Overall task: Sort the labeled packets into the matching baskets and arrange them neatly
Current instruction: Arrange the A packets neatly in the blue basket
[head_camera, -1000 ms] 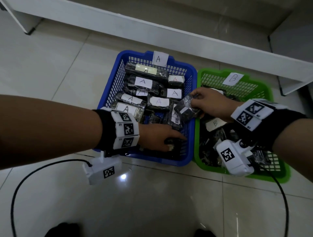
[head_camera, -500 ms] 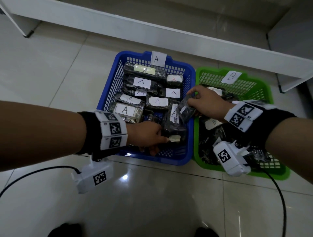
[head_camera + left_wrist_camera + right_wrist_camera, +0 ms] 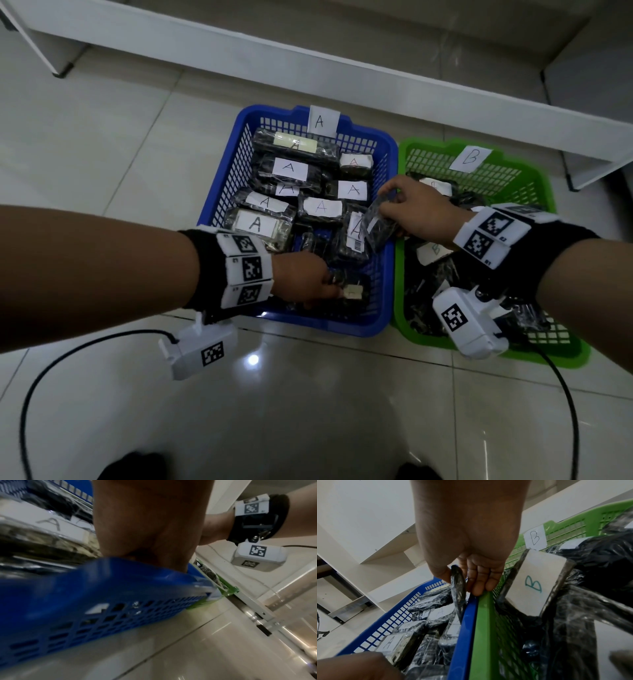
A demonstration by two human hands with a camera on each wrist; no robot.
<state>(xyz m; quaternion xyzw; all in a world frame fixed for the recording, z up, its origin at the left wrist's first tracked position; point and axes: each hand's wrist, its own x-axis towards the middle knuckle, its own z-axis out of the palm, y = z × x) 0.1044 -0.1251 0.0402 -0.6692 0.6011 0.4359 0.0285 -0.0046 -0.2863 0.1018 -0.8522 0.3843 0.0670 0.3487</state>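
The right hand (image 3: 419, 214) pinches a dark plastic-wrapped packet (image 3: 376, 226) between thumb and fingers, holding it on edge over the right side of the blue basket (image 3: 219, 192), just above the seam where that basket's rim meets the rim of the green basket (image 3: 548, 192); in the right wrist view the packet (image 3: 458, 586) hangs straight down from the fingertips (image 3: 478, 588). The left hand (image 3: 305, 279) reaches into the near end of the blue basket, its fingers curled down onto a dark packet with a small pale label (image 3: 352, 292), though whether they actually grasp it cannot be told. The blue basket carries a paper tag marked A (image 3: 321, 120) on its far wall and holds rows of dark packets with white A labels (image 3: 289, 168). The green basket stands touching it on the right, tagged B (image 3: 471, 158), and holds a looser heap of dark packets, one showing a B label (image 3: 534, 584). Both baskets rest on a glossy tiled floor (image 3: 102, 144), with a white shelf frame (image 3: 308, 65) beyond them.
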